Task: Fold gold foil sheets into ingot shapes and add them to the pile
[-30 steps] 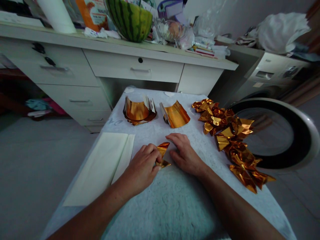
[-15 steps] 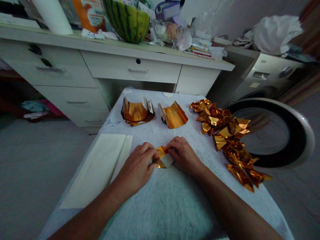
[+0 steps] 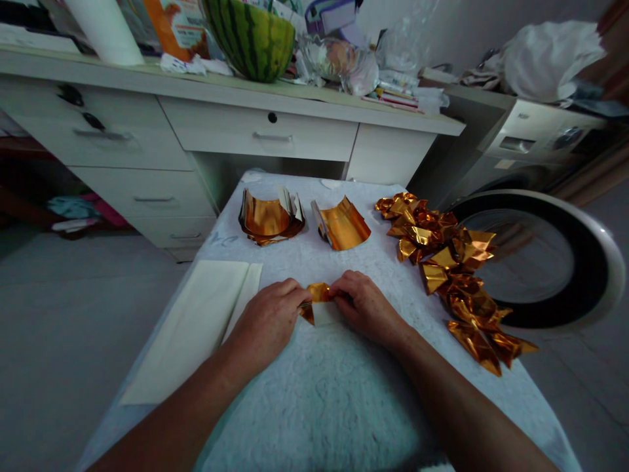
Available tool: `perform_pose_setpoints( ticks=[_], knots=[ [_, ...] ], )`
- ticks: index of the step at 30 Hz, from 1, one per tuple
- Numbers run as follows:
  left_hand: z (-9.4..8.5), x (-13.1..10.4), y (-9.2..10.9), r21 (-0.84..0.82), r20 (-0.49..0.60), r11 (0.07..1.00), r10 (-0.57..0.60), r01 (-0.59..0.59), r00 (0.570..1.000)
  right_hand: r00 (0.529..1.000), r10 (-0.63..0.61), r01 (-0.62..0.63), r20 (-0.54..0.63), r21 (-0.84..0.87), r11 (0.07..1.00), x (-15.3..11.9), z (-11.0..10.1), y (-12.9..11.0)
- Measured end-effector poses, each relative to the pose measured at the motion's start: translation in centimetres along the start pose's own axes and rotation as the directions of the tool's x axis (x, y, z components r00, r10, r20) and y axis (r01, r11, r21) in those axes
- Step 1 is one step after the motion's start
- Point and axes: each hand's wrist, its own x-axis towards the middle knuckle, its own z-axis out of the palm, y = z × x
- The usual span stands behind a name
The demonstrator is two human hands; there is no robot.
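Observation:
Between my hands, at the middle of the cloth-covered table, is a small piece of gold foil paper (image 3: 319, 292) with a pale underside showing at its lower part. My left hand (image 3: 275, 308) pinches its left end, and my right hand (image 3: 361, 303) pinches its right end, fingers closed. Beyond them lie a curved stack of gold sheets (image 3: 268, 219) and a smaller curved stack (image 3: 344, 226). Folded gold foil pieces (image 3: 442, 262) form a heap along the table's right side. The fingertips partly hide the held foil.
Folded white paper (image 3: 191, 328) covers the table's left part. Behind stands a white desk (image 3: 265, 134) bearing a cut watermelon (image 3: 250, 42) and plastic bags. At the right is a washing machine with its round door (image 3: 597, 262) open beside the table.
The foil between my hands has changed shape, with its gold part now higher and the pale part lower. My left fingers have closed in more over its left end.

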Motion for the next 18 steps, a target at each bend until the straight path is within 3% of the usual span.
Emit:
perform_pose_setpoints(
  ticks=[8,18],
  knots=[
    [-0.3,0.3,0.3,0.095,0.039,0.995,-0.017,0.013,0.999,1.000,0.019,-0.020,-0.010,-0.034,0.999,-0.3,-0.2,-0.7],
    [-0.1,0.1,0.2,0.123,0.038,0.992,-0.040,0.035,0.998,0.997,-0.014,0.020,0.080,-0.066,0.998,-0.6,-0.6,-1.2]
  ],
)
